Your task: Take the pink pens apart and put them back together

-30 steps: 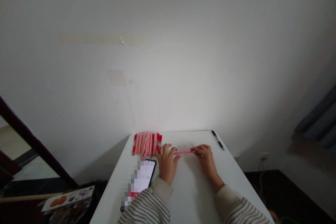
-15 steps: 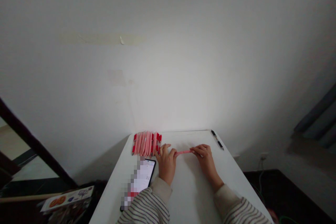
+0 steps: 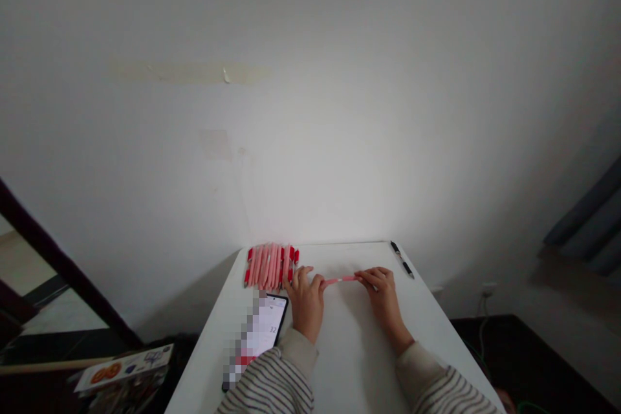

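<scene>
Lifting a touch, the pen is running crosswise near the worktop's far edge, its ends being pinched by closed fingers of the left hand and right hand, both equally near.

Desk bare at near middle and near right: open room. Pink pen bars the gap between left hand and right hand. Pen row fills far-left corner, phone just nearer. Black pen at far-right edge. Wall shuts the far side.

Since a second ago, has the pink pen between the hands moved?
No: the pink pen still lies between the pen row and the black pen.
</scene>
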`<state>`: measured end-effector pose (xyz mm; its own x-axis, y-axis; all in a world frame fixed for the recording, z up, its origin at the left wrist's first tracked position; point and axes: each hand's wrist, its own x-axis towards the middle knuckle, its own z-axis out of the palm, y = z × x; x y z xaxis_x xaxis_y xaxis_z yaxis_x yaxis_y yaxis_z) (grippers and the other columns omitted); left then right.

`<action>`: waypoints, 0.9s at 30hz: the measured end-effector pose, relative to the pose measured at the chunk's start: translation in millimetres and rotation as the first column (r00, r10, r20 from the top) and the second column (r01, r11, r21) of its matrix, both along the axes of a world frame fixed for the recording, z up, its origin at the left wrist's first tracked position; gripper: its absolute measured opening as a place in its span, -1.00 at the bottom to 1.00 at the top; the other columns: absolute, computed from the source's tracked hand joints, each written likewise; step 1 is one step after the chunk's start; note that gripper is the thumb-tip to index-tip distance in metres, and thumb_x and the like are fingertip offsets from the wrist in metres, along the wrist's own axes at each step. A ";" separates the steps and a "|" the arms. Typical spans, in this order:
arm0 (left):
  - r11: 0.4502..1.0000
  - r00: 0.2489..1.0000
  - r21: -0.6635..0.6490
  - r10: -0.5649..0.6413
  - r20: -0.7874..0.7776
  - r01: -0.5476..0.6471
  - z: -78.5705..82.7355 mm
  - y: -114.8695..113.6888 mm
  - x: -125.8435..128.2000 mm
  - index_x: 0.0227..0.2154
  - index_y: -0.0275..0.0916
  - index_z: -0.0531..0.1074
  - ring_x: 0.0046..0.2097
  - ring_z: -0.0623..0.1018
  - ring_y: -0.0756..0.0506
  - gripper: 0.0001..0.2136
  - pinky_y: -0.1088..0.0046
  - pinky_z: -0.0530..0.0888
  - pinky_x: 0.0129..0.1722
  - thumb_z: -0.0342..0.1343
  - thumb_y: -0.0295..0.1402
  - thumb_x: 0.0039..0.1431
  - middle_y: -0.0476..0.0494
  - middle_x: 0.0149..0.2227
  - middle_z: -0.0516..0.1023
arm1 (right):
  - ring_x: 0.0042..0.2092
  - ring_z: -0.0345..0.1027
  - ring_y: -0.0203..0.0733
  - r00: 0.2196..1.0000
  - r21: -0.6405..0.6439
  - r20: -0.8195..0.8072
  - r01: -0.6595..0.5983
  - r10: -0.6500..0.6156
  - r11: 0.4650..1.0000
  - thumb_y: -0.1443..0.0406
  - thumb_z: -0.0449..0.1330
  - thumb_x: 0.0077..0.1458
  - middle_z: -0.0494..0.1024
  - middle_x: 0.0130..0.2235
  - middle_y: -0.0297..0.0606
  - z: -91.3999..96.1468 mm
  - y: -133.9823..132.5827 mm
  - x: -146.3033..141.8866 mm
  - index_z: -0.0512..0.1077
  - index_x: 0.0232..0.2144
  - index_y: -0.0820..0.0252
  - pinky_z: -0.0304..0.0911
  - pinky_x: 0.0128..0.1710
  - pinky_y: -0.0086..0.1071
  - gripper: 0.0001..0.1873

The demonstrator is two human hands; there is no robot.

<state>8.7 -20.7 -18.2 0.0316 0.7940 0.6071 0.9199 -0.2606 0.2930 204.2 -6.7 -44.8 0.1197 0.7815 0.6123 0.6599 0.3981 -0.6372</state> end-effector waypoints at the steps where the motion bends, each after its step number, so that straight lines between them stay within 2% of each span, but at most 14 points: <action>1: 1.000 1.000 0.004 0.006 0.000 -0.006 -0.7 0.3 -0.3 -0.36 -0.09 0.49 0.07 0.32 -0.20 -0.81 -0.08 0.13 0.12 -0.02 -0.24 0.20 -0.12 -0.05 0.42 | -0.13 0.22 -0.01 1.000 0.003 0.002 0.009 -0.009 1.000 0.03 0.04 0.17 0.57 -0.30 -0.17 -0.8 0.6 0.7 0.57 -0.30 0.03 0.14 -0.08 -0.11 -0.63; 7: 0.999 0.999 0.009 0.040 0.003 -0.040 -3.3 2.2 -1.9 -0.35 -0.07 0.49 0.07 0.32 -0.20 -0.82 -0.13 0.09 0.15 -0.02 -0.25 0.20 -0.11 -0.05 0.41 | -0.13 0.20 -0.02 0.998 0.021 -0.018 0.062 -0.062 0.998 -0.02 0.03 0.15 0.57 -0.30 -0.17 -5.9 3.4 3.8 0.58 -0.30 0.07 0.13 -0.08 -0.14 -0.57; 14: 0.998 0.998 0.012 0.059 0.009 -0.059 0.0 1.5 -3.2 -0.36 -0.09 0.50 0.04 0.34 -0.19 -0.83 -0.08 0.14 0.13 0.00 -0.29 0.19 -0.11 -0.08 0.42 | -0.14 0.18 -0.02 0.990 0.020 -0.016 0.144 -0.144 0.989 -0.05 -0.01 0.16 0.58 -0.29 -0.19 -9.1 3.7 6.8 0.57 -0.30 0.08 0.10 -0.09 -0.19 -0.52; 22: 0.997 0.997 0.002 0.075 0.028 -0.075 -0.6 2.1 -3.7 -0.35 -0.10 0.49 0.04 0.33 -0.20 -0.83 -0.01 0.21 0.09 -0.01 -0.30 0.19 -0.13 -0.07 0.42 | -0.15 0.20 -0.03 0.989 0.002 0.004 0.148 -0.148 0.989 -0.06 -0.04 0.17 0.58 -0.29 -0.19 -9.7 4.4 8.2 0.56 -0.27 0.07 0.08 -0.10 -0.21 -0.50; 27: 0.995 0.995 0.006 0.099 0.023 -0.100 0.0 -0.4 -0.5 -0.35 -0.16 0.48 0.04 0.34 -0.21 -0.82 -0.07 0.18 0.10 -0.02 -0.30 0.20 -0.15 -0.07 0.43 | -0.15 0.21 -0.04 0.989 0.004 0.005 0.149 -0.149 0.989 -0.07 -0.04 0.17 0.58 -0.30 -0.19 -11.0 5.0 7.6 0.56 -0.27 0.07 0.09 -0.11 -0.23 -0.50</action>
<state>8.1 -21.1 -18.2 -0.0612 0.7882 0.6124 0.9345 -0.1703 0.3126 211.8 -1.7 -55.9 0.2317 0.7528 0.6161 0.7156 0.2971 -0.6322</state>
